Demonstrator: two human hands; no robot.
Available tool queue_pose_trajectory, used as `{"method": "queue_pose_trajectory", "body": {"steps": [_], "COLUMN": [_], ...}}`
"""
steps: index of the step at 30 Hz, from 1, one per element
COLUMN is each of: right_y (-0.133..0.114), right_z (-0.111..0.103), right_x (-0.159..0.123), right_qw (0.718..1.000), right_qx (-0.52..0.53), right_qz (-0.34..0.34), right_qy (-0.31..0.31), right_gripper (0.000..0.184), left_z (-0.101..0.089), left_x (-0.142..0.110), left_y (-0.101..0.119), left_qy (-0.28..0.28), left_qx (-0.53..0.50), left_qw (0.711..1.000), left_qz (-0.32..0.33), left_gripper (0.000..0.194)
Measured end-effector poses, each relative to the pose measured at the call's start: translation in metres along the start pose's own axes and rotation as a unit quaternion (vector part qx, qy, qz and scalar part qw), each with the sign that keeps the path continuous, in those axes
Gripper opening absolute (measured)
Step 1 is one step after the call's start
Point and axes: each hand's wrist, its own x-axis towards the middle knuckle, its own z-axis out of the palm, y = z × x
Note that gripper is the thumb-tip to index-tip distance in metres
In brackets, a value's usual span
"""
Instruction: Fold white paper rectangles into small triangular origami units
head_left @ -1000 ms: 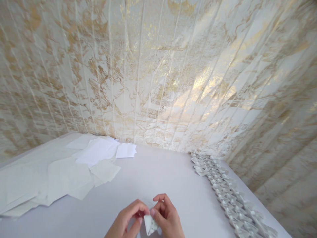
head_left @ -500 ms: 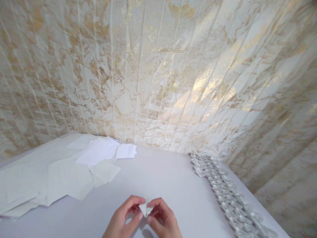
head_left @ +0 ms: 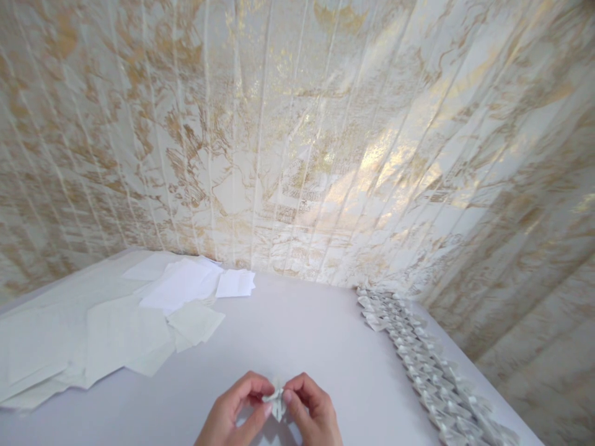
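Note:
A small folded paper piece [head_left: 277, 407], whitish with several points, is held just above the table at the bottom middle. My left hand [head_left: 239, 406] pinches its left side between thumb and fingers. On the other side, my right hand [head_left: 312, 409] pinches it the same way, thumb and index finger closed on the paper. Fingertips cover parts of the folds.
Loose white paper sheets [head_left: 125, 328] are spread over the left of the pale table [head_left: 288, 328]. A small stack of paper [head_left: 235, 283] lies at the back. Rows of folded paper pieces [head_left: 427, 371] run along the right edge. Patterned curtain [head_left: 260, 136] hangs behind.
The folded paper has turned and opened out, its lower point now facing down between the fingers. My right thumb has moved up onto the paper. The sheets and rows stay put.

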Motion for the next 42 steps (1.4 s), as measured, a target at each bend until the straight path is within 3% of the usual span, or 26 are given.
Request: {"method": "queue_pose_trajectory", "body": {"steps": [11, 16, 22, 27, 32, 37, 42], "right_y": [-0.003, 0.004, 0.007, 0.007, -0.002, -0.018, -0.014], "right_z": [0.009, 0.009, 0.009, 0.009, 0.007, 0.002, 0.001], "right_x": [-0.002, -0.003, -0.004, -0.002, -0.001, 0.0, 0.001], "right_qw": [0.996, 0.996, 0.997, 0.993, 0.994, 0.989, 0.995], "right_qx": [0.09, 0.084, 0.062, 0.098, 0.017, 0.027, -0.012], "right_qz": [0.002, 0.0, -0.029, -0.008, 0.001, 0.035, -0.001], "right_qy": [-0.023, -0.022, -0.025, -0.064, -0.107, -0.138, -0.103], "right_gripper": [0.044, 0.045, 0.043, 0.045, 0.049, 0.053, 0.051], "left_z": [0.0, 0.006, 0.004, 0.002, 0.004, 0.005, 0.0], "left_x": [0.002, 0.0, -0.001, -0.002, -0.003, -0.002, 0.002], "left_y": [-0.008, -0.008, -0.003, 0.005, 0.008, 0.001, -0.002], "left_qy": [0.015, 0.057, 0.065, 0.072, 0.079, 0.062, 0.043], "left_qx": [-0.043, -0.11, -0.093, -0.07, -0.033, -0.055, -0.066], "left_qw": [0.999, 0.992, 0.993, 0.994, 0.996, 0.996, 0.997], "left_qz": [-0.015, -0.026, -0.032, -0.034, -0.018, -0.026, -0.027], "left_gripper": [0.039, 0.043, 0.037, 0.032, 0.029, 0.033, 0.034]}}
